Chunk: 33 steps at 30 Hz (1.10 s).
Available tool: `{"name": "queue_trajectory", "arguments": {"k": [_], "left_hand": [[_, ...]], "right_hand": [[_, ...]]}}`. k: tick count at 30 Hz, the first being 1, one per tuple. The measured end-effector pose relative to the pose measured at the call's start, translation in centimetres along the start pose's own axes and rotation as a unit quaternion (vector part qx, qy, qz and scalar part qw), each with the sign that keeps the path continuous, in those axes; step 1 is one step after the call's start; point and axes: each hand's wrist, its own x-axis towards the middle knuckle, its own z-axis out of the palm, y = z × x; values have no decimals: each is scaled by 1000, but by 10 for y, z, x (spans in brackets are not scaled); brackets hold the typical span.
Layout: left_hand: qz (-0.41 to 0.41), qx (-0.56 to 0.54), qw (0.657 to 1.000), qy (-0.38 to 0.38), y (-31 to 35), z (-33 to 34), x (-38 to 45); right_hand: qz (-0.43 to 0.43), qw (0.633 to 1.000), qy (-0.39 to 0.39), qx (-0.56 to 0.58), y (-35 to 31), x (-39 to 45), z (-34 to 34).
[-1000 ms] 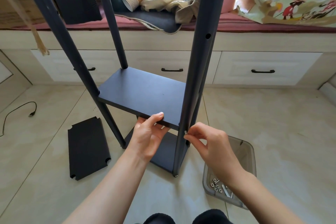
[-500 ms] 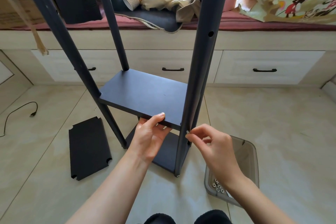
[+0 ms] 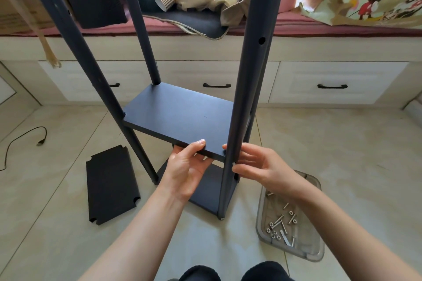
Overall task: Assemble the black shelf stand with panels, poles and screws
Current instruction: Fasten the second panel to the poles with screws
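The black shelf stand stands on the tiled floor with several upright poles. A middle panel [image 3: 180, 116] sits between them above a bottom panel [image 3: 205, 191]. My left hand [image 3: 187, 169] grips the middle panel's near edge, thumb on top and fingers underneath. My right hand [image 3: 258, 166] is at the near right pole [image 3: 249, 89], its thumb pinching a small silver screw [image 3: 233, 163] at the pole's side, level with the panel. A spare black panel [image 3: 112, 185] lies flat on the floor to the left.
A clear plastic tray [image 3: 315, 253] with several screws and nuts sits on the floor at the right. A black cable [image 3: 20, 139] lies at the far left. White drawers and a cluttered bench run behind the stand. My knees show at the bottom edge.
My right hand has shifted from pinching at the pole's front to wrapping its fingers behind the pole, thumb at the screw. The view has tilted slightly. My left hand keeps its grip.
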Motion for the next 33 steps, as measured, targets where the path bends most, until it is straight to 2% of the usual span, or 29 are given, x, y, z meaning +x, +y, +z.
{"name": "queue_trajectory", "arguments": {"k": [15, 18, 24, 33], "left_hand": [[2, -9, 1000, -11, 0, -1, -5], [1, -9, 1000, -7, -1, 0, -4], [5, -28, 1000, 4, -3, -3, -3], [13, -59, 998, -3, -7, -6, -1]], "right_hand": [[-16, 999, 40, -15, 12, -2, 5], [-38, 996, 75, -9, 14, -5, 10], [-44, 983, 142, -104, 15, -9, 13], [-56, 974, 91, -200, 16, -8, -2]]}}
